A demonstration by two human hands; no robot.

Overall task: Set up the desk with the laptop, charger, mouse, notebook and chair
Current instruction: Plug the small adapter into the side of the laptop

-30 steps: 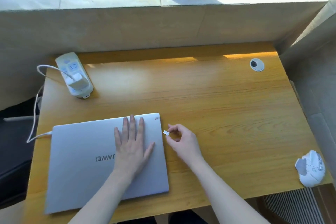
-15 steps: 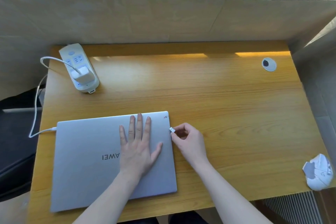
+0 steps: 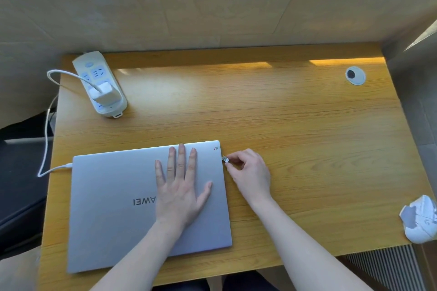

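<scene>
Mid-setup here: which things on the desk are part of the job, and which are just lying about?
Job:
laptop, shut
charger, plugged into the strip
cable
dongle, in right hand
mouse
left hand, flat on the lid

Lying about:
power strip
grommet

The left hand [image 3: 179,186] lies flat, palm down with fingers spread and forearm reaching in from below, while the right hand [image 3: 248,170] is curled, thumb and forefinger pinched together, wrist low.
</scene>
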